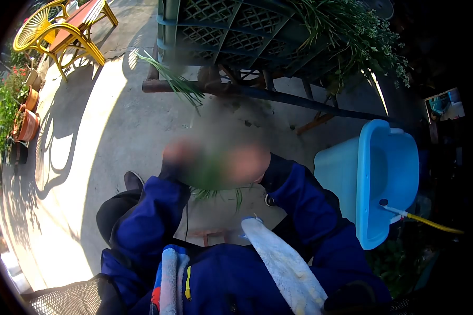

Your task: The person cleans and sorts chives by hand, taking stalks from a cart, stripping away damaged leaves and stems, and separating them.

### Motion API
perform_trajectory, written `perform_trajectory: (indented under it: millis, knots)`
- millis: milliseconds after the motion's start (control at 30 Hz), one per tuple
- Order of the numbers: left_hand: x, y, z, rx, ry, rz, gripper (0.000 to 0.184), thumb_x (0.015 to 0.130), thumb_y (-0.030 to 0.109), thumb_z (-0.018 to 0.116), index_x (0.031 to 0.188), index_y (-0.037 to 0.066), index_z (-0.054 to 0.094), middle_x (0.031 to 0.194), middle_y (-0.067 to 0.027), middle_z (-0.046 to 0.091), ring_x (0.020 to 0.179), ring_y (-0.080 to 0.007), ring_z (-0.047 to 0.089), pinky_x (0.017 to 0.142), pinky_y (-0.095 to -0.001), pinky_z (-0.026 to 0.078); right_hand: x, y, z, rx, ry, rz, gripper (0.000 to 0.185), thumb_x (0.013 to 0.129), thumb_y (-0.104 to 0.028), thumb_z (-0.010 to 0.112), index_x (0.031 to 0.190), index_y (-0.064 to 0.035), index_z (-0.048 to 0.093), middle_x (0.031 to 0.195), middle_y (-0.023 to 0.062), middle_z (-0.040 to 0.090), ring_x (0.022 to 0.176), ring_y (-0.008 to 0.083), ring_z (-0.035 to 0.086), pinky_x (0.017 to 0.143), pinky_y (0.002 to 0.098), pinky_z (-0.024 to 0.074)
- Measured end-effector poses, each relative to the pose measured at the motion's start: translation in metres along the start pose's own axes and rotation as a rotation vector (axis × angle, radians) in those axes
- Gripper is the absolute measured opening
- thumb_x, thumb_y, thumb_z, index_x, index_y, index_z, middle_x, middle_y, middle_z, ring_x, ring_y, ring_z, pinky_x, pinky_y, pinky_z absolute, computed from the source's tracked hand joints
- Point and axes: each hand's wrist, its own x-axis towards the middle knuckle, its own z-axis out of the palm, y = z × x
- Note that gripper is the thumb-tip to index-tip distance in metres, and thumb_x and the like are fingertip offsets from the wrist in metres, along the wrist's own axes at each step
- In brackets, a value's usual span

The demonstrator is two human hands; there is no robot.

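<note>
My left hand (181, 153) and my right hand (246, 163) are in front of my lap, close together, both badly blurred. Between them is a blurred green patch (210, 169), with thin green blades (207, 193) showing below it. The blur hides my fingers and how they touch the green stuff. Beyond my hands, a few long green stalks (176, 84) hang over a brown bar (165, 86) under a dark green crate (231, 31).
Leafy plants with small white flowers (368, 44) hang over the crate's right side. A blue tub (370, 184) with a yellow hose (436, 223) stands at right. At upper left is a yellow chair (34, 31); potted plants (26, 125) line the left edge.
</note>
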Motion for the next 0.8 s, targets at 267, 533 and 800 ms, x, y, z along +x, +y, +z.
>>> perform_trajectory:
  millis: [267, 533, 800]
  knots:
    - [0.001, 0.010, 0.028, -0.032, -0.043, 0.079, 0.012, 0.082, 0.011, 0.050, 0.091, 0.004, 0.054, 0.079, -0.0050, 0.056, 0.068, -0.0172, 0.054, 0.059, -0.0290, 0.046, -0.003, 0.000, -0.036, 0.092, 0.230, 0.014, 0.017, 0.078, -0.005, 0.054, 0.094, -0.0013, 0.058, 0.083, 0.0126, 0.060, 0.067, 0.0185, 0.059, 0.057, 0.0266, 0.0483]
    - [0.006, 0.078, 0.026, -0.160, -0.272, -0.014, 0.016, 0.084, 0.015, 0.047, 0.091, 0.003, 0.055, 0.084, -0.0063, 0.055, 0.068, -0.0144, 0.052, 0.060, -0.0271, 0.044, 0.003, 0.011, -0.011, 0.024, 0.400, -0.003, 0.005, 0.076, -0.003, 0.057, 0.073, -0.0005, 0.060, 0.059, 0.0026, 0.055, 0.040, 0.0070, 0.047, 0.037, 0.0173, 0.0359]
    - [0.016, 0.077, 0.039, -0.793, -0.353, -0.336, 0.010, 0.082, 0.012, 0.052, 0.086, 0.004, 0.057, 0.078, -0.0024, 0.055, 0.069, -0.0088, 0.050, 0.060, -0.0216, 0.042, 0.002, 0.001, 0.004, -0.079, 0.506, -0.035, 0.011, 0.078, -0.006, 0.055, 0.070, 0.0001, 0.059, 0.058, 0.0021, 0.055, 0.046, 0.0063, 0.047, 0.041, 0.0183, 0.0364]
